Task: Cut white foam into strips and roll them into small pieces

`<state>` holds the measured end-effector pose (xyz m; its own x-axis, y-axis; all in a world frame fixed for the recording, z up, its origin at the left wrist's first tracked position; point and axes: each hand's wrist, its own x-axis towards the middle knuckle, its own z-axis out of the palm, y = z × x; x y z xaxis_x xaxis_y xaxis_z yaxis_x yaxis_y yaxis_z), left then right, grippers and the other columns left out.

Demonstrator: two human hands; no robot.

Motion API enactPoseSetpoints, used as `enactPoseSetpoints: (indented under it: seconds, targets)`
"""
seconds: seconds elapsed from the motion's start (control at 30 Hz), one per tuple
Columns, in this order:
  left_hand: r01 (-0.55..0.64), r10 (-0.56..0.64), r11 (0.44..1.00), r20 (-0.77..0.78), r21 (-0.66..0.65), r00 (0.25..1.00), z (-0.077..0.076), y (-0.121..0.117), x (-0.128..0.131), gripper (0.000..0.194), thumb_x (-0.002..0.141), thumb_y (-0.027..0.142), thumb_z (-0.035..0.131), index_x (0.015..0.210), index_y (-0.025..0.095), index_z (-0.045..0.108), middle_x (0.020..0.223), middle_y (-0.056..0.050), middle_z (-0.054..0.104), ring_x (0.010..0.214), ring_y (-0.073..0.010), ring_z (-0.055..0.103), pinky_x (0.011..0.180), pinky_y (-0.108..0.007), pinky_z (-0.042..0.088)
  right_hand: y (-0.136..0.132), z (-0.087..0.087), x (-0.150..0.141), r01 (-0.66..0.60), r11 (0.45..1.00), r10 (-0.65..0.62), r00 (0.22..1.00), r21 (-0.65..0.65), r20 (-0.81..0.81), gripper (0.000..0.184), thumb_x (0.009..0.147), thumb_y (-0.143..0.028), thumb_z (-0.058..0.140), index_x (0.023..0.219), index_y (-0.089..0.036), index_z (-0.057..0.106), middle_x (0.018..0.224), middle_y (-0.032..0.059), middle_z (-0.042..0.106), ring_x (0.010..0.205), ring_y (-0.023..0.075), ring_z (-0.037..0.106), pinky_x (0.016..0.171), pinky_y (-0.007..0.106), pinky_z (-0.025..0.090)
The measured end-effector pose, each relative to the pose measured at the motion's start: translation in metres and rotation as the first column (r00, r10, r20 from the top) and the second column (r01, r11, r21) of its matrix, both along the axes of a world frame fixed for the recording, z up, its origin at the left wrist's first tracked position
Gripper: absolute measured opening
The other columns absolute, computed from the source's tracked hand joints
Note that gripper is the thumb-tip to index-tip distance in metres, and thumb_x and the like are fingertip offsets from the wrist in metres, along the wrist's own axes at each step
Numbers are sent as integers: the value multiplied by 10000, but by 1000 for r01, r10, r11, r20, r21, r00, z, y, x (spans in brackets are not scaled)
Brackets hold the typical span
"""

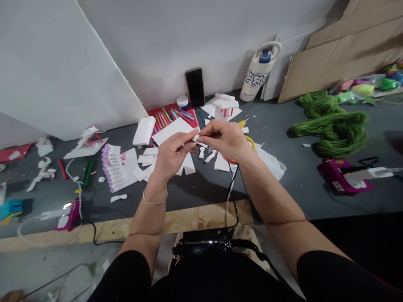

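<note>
My left hand (172, 154) and my right hand (227, 138) meet above the middle of the table. Both are closed, pinching a small white piece (195, 138) between thumbs and fingertips. It looks soft like foam or clay, but the fingers cover most of it. Below the hands lie small white bone-shaped pieces (210, 156) and cut white strips (147, 159). A white sheet (171, 131) is just behind my left hand. Partly hidden by my right hand are a yellow-handled tool (242, 123) and a yellow ring-shaped handle (251, 142).
Colored pens (170, 117) lie on a red sheet beside a small jar (182, 102). A phone (195, 88) and a tumbler (258, 73) stand by the wall. Green yarn (336, 126) and a magenta device (344, 178) sit right. Small white models (225, 105) and a lilac-edged piece (113, 167) stand around.
</note>
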<state>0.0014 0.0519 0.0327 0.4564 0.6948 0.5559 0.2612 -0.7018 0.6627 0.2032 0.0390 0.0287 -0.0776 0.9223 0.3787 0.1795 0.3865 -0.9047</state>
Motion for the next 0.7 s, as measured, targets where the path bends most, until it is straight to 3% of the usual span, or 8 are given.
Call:
enactPoseSetpoints:
  seconds: [0.13,0.3,0.43,0.7]
  targets:
    - [-38,58,982,105,-185,993,2,-4,3,282,970,483,728,1103,248,812,880,-27,814,681,-124,757,654,-245,658,-1,2,3,-54,999,54,999,-10,3,350,839,-533,800,814,-191,734,758,16,732,685,123,599,635,287,493]
    - [-46,130,948,252,-314,959,-2,-1,9,391,886,592,789,1022,226,774,784,-8,794,654,-135,770,618,-238,671,-4,6,2,-61,994,58,997,88,45,175,903,-383,750,965,-227,799,914,18,794,772,142,672,736,314,555]
    - [-28,156,937,346,-349,925,-10,4,13,438,866,634,789,1024,230,730,778,4,781,660,-139,777,577,-227,656,-4,6,-1,-1,984,-21,992,177,123,169,912,-341,747,1050,-260,802,1018,22,804,870,172,698,832,354,576]
    - [0,140,927,346,-375,928,-22,8,18,436,893,643,756,1037,236,696,799,-9,736,696,-128,729,563,-235,616,0,-1,-5,104,957,-162,967,272,199,63,943,-298,730,935,-270,786,933,20,779,848,187,663,851,377,543]
